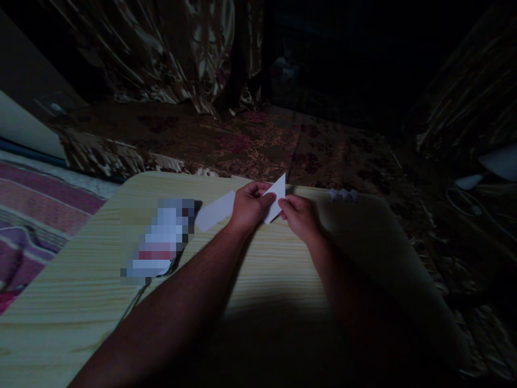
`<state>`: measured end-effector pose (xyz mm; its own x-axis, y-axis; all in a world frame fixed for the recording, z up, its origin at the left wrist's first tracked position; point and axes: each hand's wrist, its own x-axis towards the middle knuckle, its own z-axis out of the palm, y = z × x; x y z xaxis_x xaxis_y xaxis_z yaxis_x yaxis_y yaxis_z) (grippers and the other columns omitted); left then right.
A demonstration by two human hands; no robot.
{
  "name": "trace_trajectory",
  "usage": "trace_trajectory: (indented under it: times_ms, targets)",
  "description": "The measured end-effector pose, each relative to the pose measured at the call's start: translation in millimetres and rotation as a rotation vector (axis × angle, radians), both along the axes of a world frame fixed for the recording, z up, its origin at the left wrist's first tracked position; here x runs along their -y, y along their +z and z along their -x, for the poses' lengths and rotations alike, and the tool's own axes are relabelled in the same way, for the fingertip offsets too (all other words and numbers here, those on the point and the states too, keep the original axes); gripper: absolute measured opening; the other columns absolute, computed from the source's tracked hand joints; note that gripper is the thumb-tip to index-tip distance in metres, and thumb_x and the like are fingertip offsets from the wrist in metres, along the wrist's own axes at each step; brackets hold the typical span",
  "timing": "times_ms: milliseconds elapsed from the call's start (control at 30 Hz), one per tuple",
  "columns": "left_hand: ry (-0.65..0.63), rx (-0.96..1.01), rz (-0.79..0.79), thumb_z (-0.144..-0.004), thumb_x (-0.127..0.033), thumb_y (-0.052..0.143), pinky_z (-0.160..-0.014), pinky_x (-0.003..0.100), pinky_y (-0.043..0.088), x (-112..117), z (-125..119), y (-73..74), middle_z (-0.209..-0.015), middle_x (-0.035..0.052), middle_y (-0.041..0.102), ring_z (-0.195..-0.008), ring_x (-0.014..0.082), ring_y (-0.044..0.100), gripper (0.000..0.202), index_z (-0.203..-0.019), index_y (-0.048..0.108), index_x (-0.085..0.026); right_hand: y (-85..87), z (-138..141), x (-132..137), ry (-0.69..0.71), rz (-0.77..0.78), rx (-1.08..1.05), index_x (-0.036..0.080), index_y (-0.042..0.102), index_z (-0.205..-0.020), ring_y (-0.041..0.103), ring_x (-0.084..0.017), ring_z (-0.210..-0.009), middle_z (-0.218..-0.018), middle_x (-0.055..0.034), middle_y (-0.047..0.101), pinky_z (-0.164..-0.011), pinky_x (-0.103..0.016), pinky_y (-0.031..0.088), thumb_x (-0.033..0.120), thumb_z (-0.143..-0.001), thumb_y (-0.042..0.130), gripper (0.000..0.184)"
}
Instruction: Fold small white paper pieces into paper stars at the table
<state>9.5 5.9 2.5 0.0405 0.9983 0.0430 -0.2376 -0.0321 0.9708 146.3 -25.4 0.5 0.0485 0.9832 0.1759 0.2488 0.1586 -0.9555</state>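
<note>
My left hand [249,206] and my right hand [298,215] meet over the far part of a pale wooden table [97,302]. Both pinch a small white folded paper [277,195] whose pointed corner sticks up between them. The left fingers curl over its left edge, the right fingertips press its lower right side. Just left of my left hand a flat white paper strip [214,211] lies on the table.
A blurred-out object [159,240] lies on the table's left half. Three tiny white folded pieces [343,194] sit at the far right edge. Dark floral fabric [242,140] spreads beyond the table; a striped pink cloth [28,205] lies to the left. The right side is in deep shadow.
</note>
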Motion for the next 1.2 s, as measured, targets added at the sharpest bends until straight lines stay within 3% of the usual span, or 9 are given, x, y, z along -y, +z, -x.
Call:
trace_trajectory:
  times_ms: [200,467,667,900,1033,1200]
  targets:
    - [-0.260,0.024,0.056,-0.060,-0.031,0.077,-0.047,0.024,0.041,-2.4,7.6,6.1,-0.061,-0.0002,0.064,-0.046,0.0117,0.055,0.026,-0.077,0.068,-0.015,-4.2,-2.1,-1.3,0.094,0.010,0.020,0.018,0.052,-0.061,0.042,-0.009,-0.052,-0.054,0.0044,0.047,-0.049,-0.023,0.031,0.036,-0.081,0.054,0.026]
    - [-0.278,-0.027,0.109,-0.058,-0.026,0.079,-0.046,0.024,0.040,-7.5,12.7,-2.4,-0.061,0.0007,0.066,-0.046,0.0125,0.056,0.024,-0.076,0.072,-0.013,-3.6,-2.1,-1.4,0.134,-0.001,0.133,0.017,0.051,-0.059,0.040,-0.009,-0.056,-0.056,0.0043,0.044,-0.052,-0.023,0.030,0.033,-0.079,0.056,0.026]
    - [-0.245,0.078,0.145,-0.055,-0.022,0.080,-0.049,0.025,0.043,-6.1,10.7,0.4,-0.060,0.0004,0.067,-0.047,0.0127,0.057,0.023,-0.074,0.072,-0.013,-2.0,-1.0,-1.5,0.189,0.020,0.064,0.017,0.054,-0.062,0.041,-0.009,-0.056,-0.057,0.0044,0.046,-0.053,-0.023,0.031,0.031,-0.079,0.055,0.023]
    - [-0.113,0.193,0.140,-0.055,-0.017,0.079,-0.054,0.023,0.043,-7.2,8.0,1.0,-0.071,0.0024,0.070,-0.056,0.0107,0.059,0.015,-0.066,0.070,-0.013,-4.9,-2.7,-1.8,0.208,0.003,0.136,0.018,0.045,-0.057,0.036,-0.008,-0.055,-0.055,0.0060,0.037,-0.053,-0.023,0.028,0.031,-0.081,0.054,0.028]
    - [-0.038,0.264,0.121,-0.055,-0.012,0.077,-0.058,0.022,0.044,-10.5,8.4,0.8,-0.070,0.0031,0.069,-0.061,0.0107,0.059,0.013,-0.067,0.070,-0.012,-3.8,-2.1,-1.2,0.217,0.001,0.171,0.018,0.046,-0.057,0.036,-0.009,-0.055,-0.055,0.0058,0.037,-0.052,-0.023,0.027,0.032,-0.081,0.053,0.028]
    - [0.047,0.483,0.091,-0.062,-0.015,0.071,-0.053,0.021,0.039,-16.6,10.9,2.1,-0.061,-0.0002,0.059,-0.054,0.0075,0.051,0.008,-0.068,0.066,-0.014,-1.3,-1.6,0.8,0.212,-0.002,0.214,0.018,0.044,-0.055,0.036,-0.009,-0.056,-0.054,0.0056,0.036,-0.052,-0.023,0.026,0.031,-0.079,0.052,0.029]
